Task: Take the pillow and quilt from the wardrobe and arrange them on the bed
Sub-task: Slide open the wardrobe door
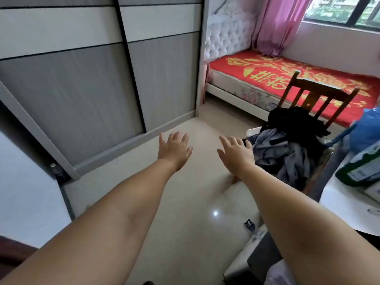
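A grey and white wardrobe [86, 83] with two sliding doors fills the left side; both doors are closed, so no pillow or quilt shows. The bed [242, 64] stands at the back right with a red sheet patterned in gold and a white tufted headboard. Both my arms reach forward over the pale floor. My left hand [174, 150] is held out flat with fingers spread, empty, a little in front of the wardrobe's bottom rail. My right hand [236, 154] is also spread and empty, beside a pile of clothes.
A wooden chair [314, 95] heaped with dark and grey clothes [287, 145] stands between me and the bed. A white table [345, 208] with bags is at the right edge. A pink curtain [275, 25] hangs by the window. A small dark object [249, 224] lies on the floor.
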Motion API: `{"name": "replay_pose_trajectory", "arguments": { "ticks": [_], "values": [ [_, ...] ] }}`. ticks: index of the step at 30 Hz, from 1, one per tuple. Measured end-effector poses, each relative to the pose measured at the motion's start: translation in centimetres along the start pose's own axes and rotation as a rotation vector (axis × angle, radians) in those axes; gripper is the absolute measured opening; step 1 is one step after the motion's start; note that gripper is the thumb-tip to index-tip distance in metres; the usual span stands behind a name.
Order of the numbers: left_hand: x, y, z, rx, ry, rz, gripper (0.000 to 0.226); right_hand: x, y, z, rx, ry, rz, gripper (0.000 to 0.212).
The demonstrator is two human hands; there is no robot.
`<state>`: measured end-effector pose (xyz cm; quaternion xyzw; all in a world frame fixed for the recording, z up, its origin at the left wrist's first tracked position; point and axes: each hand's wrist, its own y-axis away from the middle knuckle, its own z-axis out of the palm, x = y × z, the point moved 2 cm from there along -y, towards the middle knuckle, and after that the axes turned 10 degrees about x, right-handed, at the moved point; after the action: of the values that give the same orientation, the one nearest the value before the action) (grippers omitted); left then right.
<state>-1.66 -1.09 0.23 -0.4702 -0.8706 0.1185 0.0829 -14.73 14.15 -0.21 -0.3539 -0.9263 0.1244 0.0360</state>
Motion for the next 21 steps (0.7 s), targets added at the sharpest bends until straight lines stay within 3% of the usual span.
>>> {"name": "replay_pose_trajectory", "arguments": {
  "ticks": [8, 21],
  "values": [
    [-5.0, -4.9, 3.4, -0.126, 0.055, -0.036, 0.054, -2.6, -5.5, 3.9, -0.129, -0.021, -0.005, 0.044],
    [-11.1, -26.9, 7.6, -0.102, 0.084, 0.041, 0.050, -2.9, -26.6, 7.3, -0.118, -0.041, 0.099, 0.045]
  ]
}}
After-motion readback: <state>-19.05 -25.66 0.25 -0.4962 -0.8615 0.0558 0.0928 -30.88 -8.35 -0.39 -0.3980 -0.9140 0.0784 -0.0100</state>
